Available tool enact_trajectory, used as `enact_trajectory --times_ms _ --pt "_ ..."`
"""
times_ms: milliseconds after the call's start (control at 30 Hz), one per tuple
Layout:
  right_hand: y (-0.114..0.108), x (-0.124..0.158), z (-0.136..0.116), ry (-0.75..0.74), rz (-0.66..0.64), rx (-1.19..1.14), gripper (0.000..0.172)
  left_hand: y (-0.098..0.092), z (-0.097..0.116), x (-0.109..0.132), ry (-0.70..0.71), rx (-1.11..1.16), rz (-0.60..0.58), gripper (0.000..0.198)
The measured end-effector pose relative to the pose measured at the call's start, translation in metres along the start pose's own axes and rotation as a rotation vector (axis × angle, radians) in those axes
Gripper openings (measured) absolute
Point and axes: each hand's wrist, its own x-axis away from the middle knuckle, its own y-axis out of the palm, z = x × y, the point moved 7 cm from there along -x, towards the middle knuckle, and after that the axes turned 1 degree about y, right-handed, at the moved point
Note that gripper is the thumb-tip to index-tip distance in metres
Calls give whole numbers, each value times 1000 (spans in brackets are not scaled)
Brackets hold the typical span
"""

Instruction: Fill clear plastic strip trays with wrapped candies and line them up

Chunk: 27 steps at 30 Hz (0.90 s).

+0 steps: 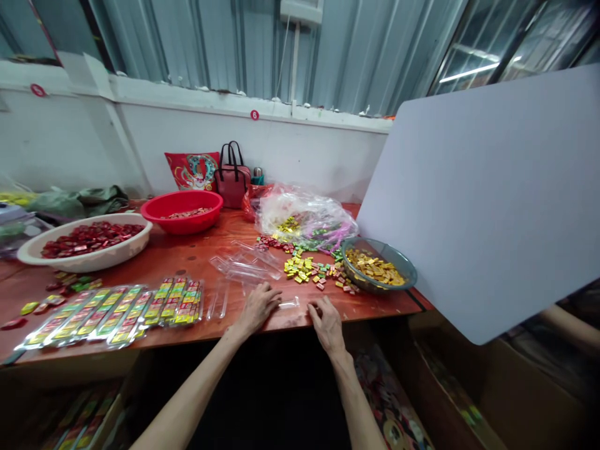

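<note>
My left hand (257,306) lies on the red-brown wooden table (187,256) with its fingertips at a narrow transparent plastic strip (288,303). My right hand (327,324) rests just right of that strip, its fingers curled down; whether they pinch something small is hidden. Empty transparent plastic trays (246,262) lie just beyond my hands. Farther right is a scatter of small wrapped sweets (304,270) in yellow, green and red. To the left, a row of filled plastic trays (112,312) lies along the table's front edge.
A grey bowl of gold-wrapped pieces (379,265), a white basin (117,217), a red basin (206,195) and a plastic bag (300,212) stand on the table. A large white board (482,200) leans at right, with another person's forearm (572,328) beyond it. Cardboard boxes (469,387) sit below.
</note>
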Motion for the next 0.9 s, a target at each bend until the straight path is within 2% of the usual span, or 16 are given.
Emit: enact_trajectory --times_ms 200,333,500,567,733,900 --pt "24 -55 7 13 -39 117 15 3 -3 6 40 -12 18 38" --pt "45 -77 14 -29 -64 190 11 4 -8 13 40 18 13 43" --pt "52 -81 20 -73 -112 191 9 5 -9 12 28 84 5 41" --pt "50 -80 20 -72 -95 204 8 4 -7 11 23 112 7 40" --pt "55 -81 10 -62 1 302 26 1 -4 15 13 161 23 38" --pt "66 -86 6 -56 -46 317 16 -2 -8 26 -12 120 70 42"
